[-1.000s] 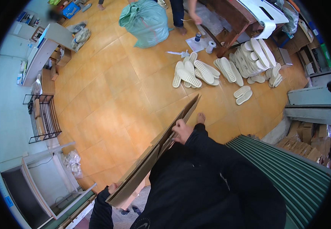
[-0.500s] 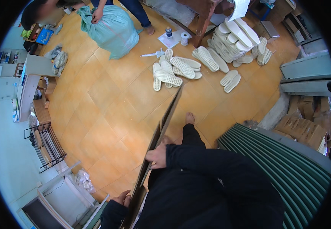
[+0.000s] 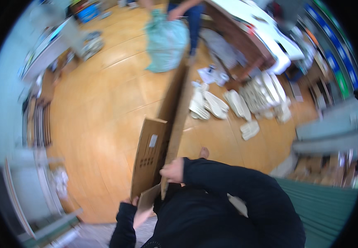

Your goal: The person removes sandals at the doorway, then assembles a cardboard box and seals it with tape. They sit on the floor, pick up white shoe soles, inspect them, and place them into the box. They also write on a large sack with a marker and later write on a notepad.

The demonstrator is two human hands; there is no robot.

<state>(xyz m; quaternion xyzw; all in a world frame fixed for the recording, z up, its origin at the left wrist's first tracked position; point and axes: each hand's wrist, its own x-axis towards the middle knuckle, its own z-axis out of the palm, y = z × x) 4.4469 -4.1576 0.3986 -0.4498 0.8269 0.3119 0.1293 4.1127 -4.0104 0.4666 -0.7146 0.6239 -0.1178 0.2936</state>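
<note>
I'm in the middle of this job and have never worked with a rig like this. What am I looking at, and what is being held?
There's no machine: a person works with two bare hands. The view comes from a wide fisheye camera on that person's head, looking down, so straight edges bend near the rim.

The right hand grips a partly opened brown cardboard box by its edge. The left hand is at its lower end, too hidden to judge its grip.

Beyond, on the orange-tan tiled floor, lie cream shoe soles, some stacked. A pale green plastic sack stands near another person's hand. This picture is blurred, so fine detail is lost.
</note>
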